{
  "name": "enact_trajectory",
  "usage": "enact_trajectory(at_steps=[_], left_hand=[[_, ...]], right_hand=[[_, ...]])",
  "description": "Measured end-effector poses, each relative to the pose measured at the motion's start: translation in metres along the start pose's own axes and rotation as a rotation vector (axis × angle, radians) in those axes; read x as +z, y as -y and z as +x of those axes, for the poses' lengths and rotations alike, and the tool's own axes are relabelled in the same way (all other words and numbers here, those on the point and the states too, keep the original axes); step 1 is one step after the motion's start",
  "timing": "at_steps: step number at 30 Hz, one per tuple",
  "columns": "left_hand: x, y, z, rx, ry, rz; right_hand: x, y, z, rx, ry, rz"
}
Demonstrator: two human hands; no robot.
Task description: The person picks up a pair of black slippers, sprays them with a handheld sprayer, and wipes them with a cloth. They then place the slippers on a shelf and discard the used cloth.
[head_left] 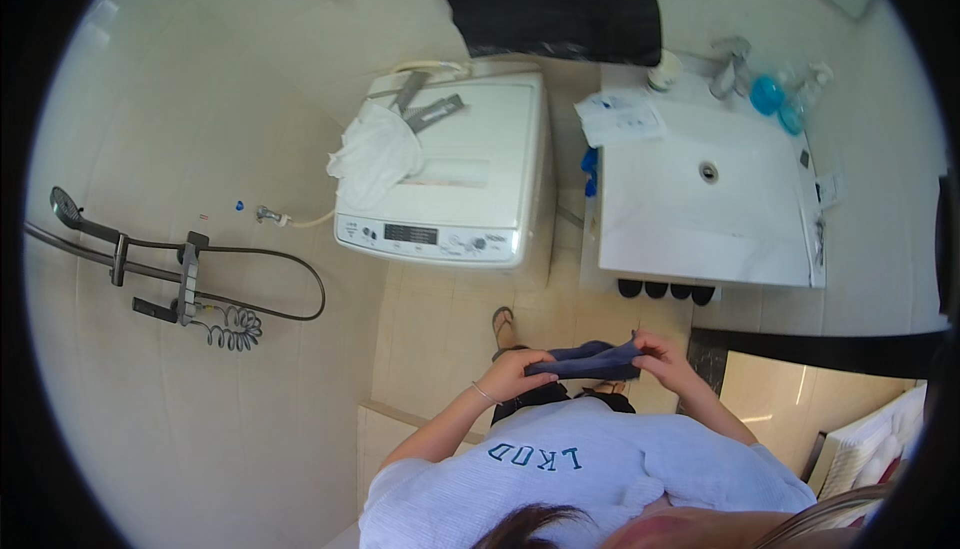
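Between my two hands, in front of my waist, a dark blue cloth (588, 361) is stretched sideways in loose folds. Its left end is gripped by my left hand (512, 375), thumb on top and fingers curled under. At the other end, my right hand (658, 355) pinches a raised corner of the fabric. Whether the cloth is a towel or a garment I cannot tell.
Ahead stands a white top-loading washing machine (480, 209) with a crumpled white cloth (375, 154) on its lid. To its right is a white washbasin (660, 239) with a tap (732, 74). A hand shower (68, 207) hangs on the left wall.
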State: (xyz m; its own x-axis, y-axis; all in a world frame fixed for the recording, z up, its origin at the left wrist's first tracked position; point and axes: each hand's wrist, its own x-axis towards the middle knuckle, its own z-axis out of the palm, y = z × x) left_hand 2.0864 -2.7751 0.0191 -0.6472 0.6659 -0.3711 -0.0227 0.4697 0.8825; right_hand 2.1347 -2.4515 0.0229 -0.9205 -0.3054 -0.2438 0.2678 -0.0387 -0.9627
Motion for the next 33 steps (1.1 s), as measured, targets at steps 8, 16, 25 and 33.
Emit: enact_trajectory(at_steps=[8, 16, 25, 33], left_hand=[[-0.181, -0.041, -0.006, 0.294, -0.033, -0.082], [-0.317, -0.001, 0.003, 0.441, -0.419, -0.088], [-0.462, 0.125, 0.082, 0.043, -0.817, 0.961], [-0.484, 0.122, -0.035, 0.384, -1.23, -0.984]], right_hand=[[0.101, 0.137, 0.138, -0.09, 0.113, -0.198], [0.185, 0.146, 0.245, -0.086, -0.047, -0.469], [0.154, 0.153, 0.269, 0.03, -0.501, 0.024], [0.139, 0.165, 0.375, 0.077, -0.414, -0.783]])
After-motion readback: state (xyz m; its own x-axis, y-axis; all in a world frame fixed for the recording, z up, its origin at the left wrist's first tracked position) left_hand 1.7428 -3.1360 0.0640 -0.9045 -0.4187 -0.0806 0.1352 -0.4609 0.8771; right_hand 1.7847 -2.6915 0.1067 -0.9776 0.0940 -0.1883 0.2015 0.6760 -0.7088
